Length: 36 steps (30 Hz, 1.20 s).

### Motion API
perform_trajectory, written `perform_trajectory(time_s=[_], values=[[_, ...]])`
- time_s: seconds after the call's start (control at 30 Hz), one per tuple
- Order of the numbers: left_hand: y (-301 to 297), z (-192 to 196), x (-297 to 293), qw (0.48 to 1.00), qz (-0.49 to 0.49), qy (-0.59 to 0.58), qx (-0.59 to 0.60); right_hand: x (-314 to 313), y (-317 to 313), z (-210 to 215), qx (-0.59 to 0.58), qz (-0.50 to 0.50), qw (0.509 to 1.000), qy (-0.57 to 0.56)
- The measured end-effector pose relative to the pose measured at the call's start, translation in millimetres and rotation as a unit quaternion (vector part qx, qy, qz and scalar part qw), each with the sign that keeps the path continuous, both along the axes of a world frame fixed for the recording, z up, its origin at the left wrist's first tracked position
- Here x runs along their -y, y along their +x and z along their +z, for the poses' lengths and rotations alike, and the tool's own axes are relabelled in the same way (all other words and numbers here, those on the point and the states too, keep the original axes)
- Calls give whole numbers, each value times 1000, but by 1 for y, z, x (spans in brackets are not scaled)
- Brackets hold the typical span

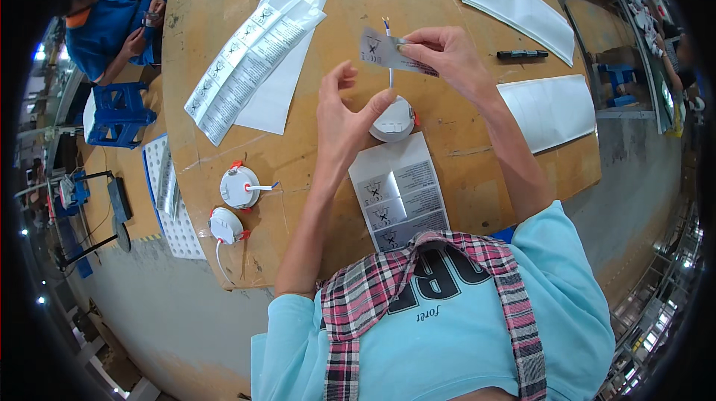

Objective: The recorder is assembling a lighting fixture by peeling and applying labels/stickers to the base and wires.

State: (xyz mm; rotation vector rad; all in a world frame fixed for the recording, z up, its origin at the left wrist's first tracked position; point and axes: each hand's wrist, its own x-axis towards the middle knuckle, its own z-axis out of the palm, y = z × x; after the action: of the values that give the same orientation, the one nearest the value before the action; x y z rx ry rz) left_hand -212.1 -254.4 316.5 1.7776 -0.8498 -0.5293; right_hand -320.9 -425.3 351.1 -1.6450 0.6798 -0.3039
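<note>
Label (pixel 391 52) pinched in right hand (pixel 447 58) fingers (print unreadable), partly hidden.

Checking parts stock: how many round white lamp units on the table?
3. One lamp under the left hand, two more near the table's left edge. Others may be hidden.

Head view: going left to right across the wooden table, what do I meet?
Two round white lamps → long label sheet → left hand → right hand holding a label → black marker → white sheet.
</note>
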Motion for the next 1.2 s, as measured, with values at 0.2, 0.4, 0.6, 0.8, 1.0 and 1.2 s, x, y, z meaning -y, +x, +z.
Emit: perform_trajectory(time_s=[0.2,0.4,0.6,0.8,1.0,1.2], values=[[6,17,21,980,-9,-50,-195,-12,0,4,39,7,988,-149],[20,1,31,928,7,-97,-360,-7,-3,15,19,53,988,-142],[23,-3,38,948,-24,-86,-304,-4,-7,0,33,3,992,-125],[21,-14,37,940,-24,-92,-329,0,-7,-4,5,22,991,-135],[22,-18,38,939,-6,-88,-332,0,-5,-9,15,7,993,-119],[23,-16,40,931,-2,-106,-349,3,-2,-12,29,13,992,-119]])
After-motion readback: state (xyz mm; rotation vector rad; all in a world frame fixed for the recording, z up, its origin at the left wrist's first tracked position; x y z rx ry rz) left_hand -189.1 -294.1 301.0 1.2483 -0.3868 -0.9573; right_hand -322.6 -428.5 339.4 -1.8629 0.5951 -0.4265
